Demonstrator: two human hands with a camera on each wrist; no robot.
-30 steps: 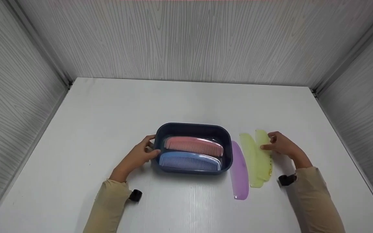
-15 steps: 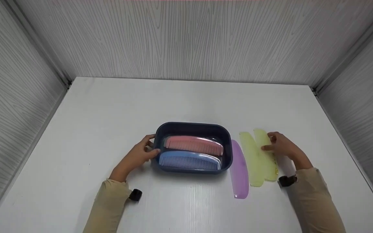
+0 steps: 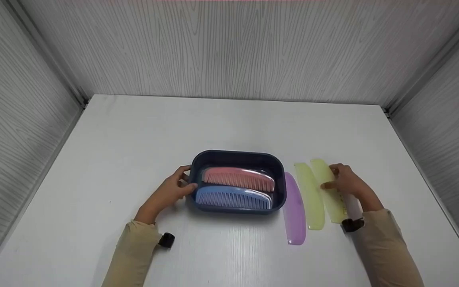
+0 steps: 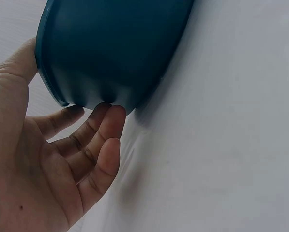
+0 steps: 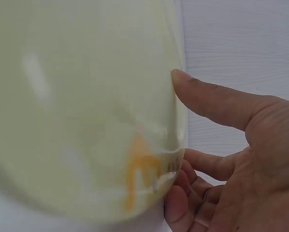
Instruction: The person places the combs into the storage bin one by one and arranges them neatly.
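Inside the navy tub [image 3: 235, 159] — pink comb [image 3: 239, 178], blue comb [image 3: 233, 197], perhaps touching.

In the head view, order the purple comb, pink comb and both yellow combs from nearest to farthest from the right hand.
1. Right yellow comb, held by the right hand.
2. Left yellow comb, to its left.
3. Purple comb, beside the tub.
4. Pink comb, inside the tub.

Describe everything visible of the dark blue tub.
Rounded-rectangular and open-topped, the tub has a rim and smooth walls, apparently plastic. It sits upright on the white table, with a pink comb and a blue comb lying inside. The left hand grips its left end, thumb at the rim. A purple comb lies by its right end.
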